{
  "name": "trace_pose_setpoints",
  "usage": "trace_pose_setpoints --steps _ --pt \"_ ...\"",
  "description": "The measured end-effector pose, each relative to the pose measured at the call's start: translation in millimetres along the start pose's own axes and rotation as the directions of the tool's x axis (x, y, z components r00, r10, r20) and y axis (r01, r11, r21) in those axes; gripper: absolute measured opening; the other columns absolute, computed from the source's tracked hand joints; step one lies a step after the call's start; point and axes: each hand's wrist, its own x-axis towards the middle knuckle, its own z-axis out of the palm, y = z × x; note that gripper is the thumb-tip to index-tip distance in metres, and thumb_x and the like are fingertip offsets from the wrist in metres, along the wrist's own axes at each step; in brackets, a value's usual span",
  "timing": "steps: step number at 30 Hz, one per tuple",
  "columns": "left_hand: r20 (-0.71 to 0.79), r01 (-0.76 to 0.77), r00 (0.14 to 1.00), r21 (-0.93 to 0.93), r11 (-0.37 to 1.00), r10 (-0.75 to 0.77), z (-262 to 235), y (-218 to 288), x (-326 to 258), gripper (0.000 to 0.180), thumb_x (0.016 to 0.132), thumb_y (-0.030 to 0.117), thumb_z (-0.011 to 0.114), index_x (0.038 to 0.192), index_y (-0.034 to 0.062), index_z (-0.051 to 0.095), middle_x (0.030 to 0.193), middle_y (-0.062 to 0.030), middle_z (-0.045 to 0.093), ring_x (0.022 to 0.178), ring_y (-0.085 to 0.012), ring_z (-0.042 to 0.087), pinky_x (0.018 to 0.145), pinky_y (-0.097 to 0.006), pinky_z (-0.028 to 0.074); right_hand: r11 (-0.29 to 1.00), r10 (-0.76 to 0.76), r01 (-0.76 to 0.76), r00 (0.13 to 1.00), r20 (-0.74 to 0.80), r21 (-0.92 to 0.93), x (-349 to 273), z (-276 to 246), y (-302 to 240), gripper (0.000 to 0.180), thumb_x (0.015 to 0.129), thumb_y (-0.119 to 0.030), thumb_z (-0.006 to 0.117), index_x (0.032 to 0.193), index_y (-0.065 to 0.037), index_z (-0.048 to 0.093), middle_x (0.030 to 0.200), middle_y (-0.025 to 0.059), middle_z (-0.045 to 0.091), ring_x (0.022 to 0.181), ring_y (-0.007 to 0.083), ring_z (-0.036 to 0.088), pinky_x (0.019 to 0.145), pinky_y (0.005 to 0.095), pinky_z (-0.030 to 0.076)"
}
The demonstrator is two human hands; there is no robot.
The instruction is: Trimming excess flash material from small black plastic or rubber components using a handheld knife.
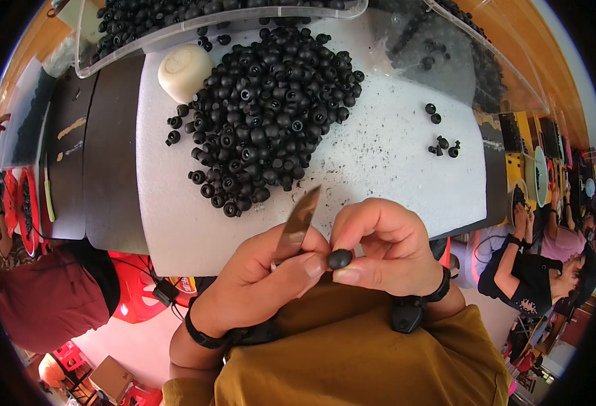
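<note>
My left hand [260, 274] grips a small metal blade [299, 218] that points up and away from me over the near edge of the white foam sheet [392, 169]. My right hand [379, 247] pinches a single small black rubber piece [339, 258] between thumb and fingers, right beside the left thumb. A large heap of the same black rubber pieces [267, 115] lies on the foam beyond my hands. Both wrists wear black bands.
A cream round bowl [184, 71] sits upside down left of the heap. A few loose black pieces [443, 145] lie at the right. Clear plastic trays [196, 24] with more pieces stand at the far edge. Other people sit at the left and right.
</note>
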Motion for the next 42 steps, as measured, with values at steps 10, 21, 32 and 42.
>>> trace_pose_setpoints --steps 10,21,32,42 --pt "-0.067 -0.175 0.915 0.824 0.539 0.399 13 -6 -3 0.019 0.077 0.001 0.067 0.091 0.0035 0.054 0.072 -0.0125 0.057 0.062 -0.0295 0.060 0.052 -0.034 0.047 0.991 0.051 -0.033 0.989 -0.137 0.130 1 7 2 0.034 0.078 -0.018 0.076 0.095 -0.001 0.052 0.087 0.0095 0.057 0.077 0.0138 0.053 0.070 0.0248 0.043" --pt "-0.049 -0.172 0.905 0.868 0.467 0.424 13 -9 1 0.020 0.076 0.002 0.068 0.090 0.0033 0.053 0.075 -0.0114 0.059 0.064 -0.0304 0.060 0.053 -0.037 0.047 0.991 -0.014 0.007 0.999 0.051 0.133 -3 1 2 0.029 0.082 -0.001 0.068 0.106 -0.002 0.053 0.097 0.0018 0.056 0.086 0.0074 0.052 0.074 0.0222 0.041" --pt "-0.214 0.029 0.962 0.702 0.712 0.172 4 -10 -2 0.007 0.086 0.005 0.056 0.091 0.0006 0.053 0.071 -0.0115 0.056 0.060 -0.0196 0.056 0.057 -0.030 0.045 0.857 -0.498 0.405 0.808 -0.315 -0.318 14 -36 -62 0.029 0.079 0.001 0.067 0.105 0.001 0.053 0.088 0.0055 0.060 0.075 0.0099 0.056 0.071 0.0229 0.045" --pt "-0.279 0.055 0.950 0.597 0.800 0.143 -1 -12 2 0.010 0.089 0.008 0.055 0.089 -0.0012 0.054 0.073 -0.0077 0.056 0.065 -0.0098 0.051 0.061 -0.025 0.046 0.354 -0.741 0.150 0.648 -0.178 -0.923 52 -61 -85 0.037 0.080 -0.005 0.067 0.113 0.002 0.053 0.107 0.0065 0.059 0.081 0.0118 0.055 0.070 0.0233 0.044"
